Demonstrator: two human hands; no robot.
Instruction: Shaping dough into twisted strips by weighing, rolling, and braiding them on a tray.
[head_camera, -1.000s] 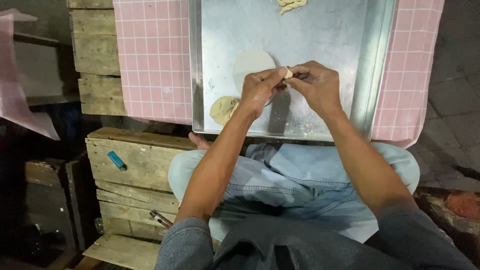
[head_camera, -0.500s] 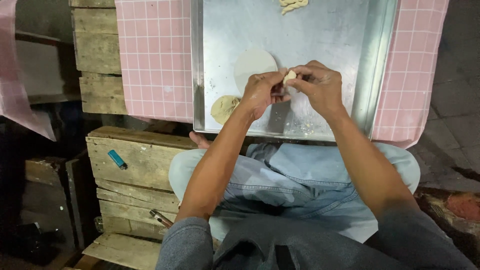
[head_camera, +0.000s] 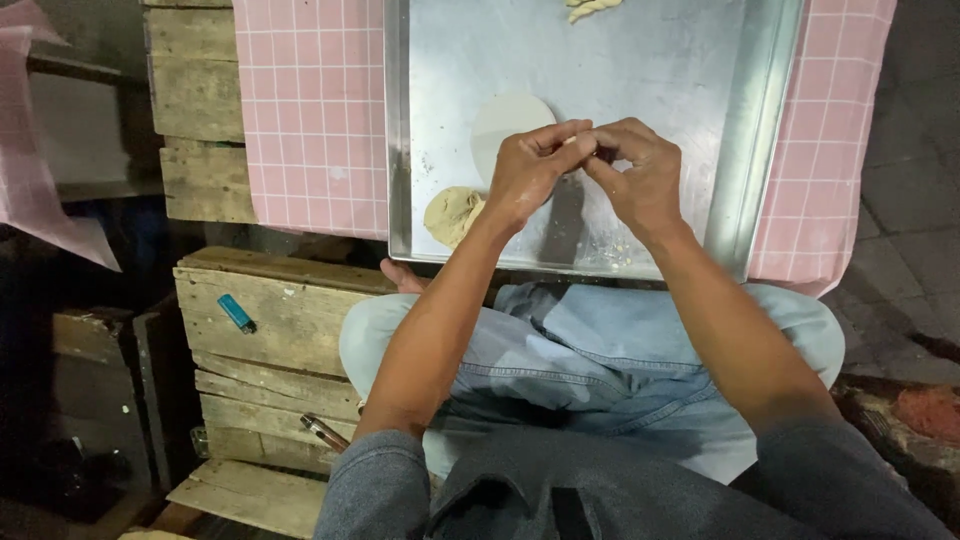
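My left hand (head_camera: 528, 172) and my right hand (head_camera: 636, 172) meet above a large metal tray (head_camera: 680, 90), fingertips pinched together on a small piece of dough (head_camera: 570, 141), most of it hidden by the fingers. Just behind my left hand a flat round disc of dough (head_camera: 500, 118) lies on the tray. A rough lump of dough (head_camera: 452, 214) sits near the tray's front left corner, beside my left wrist. A shaped piece of dough (head_camera: 590, 8) lies at the tray's far edge.
The tray rests on a pink checked cloth (head_camera: 310, 110) over wooden crates. A wooden crate (head_camera: 270, 340) at my left knee carries a blue lighter (head_camera: 236, 313) and a pen (head_camera: 324, 432). Paved ground (head_camera: 910, 200) lies to the right.
Both hands stay together over the tray, working the small dough piece; the fingers have closed more tightly over it, so less of it shows.
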